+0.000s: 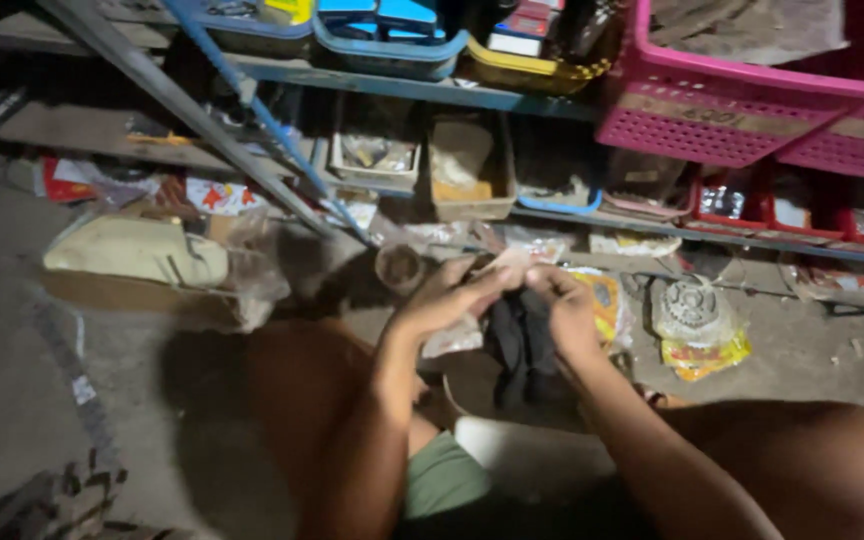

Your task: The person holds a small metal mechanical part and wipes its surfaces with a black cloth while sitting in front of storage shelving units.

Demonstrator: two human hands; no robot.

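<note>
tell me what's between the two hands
A dark cloth hangs between the left hand and right hand, both pinching its top edge, as the head view shows.

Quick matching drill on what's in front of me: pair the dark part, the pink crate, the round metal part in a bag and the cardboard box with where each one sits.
Things:
1. dark part
2. pink crate
3. bagged round metal part
4. cardboard box

Places:
a. floor, far left
b. between both hands
c. upper shelf, right
d. floor, right of the hands

Pairs: 1-b, 2-c, 3-d, 4-a
</note>
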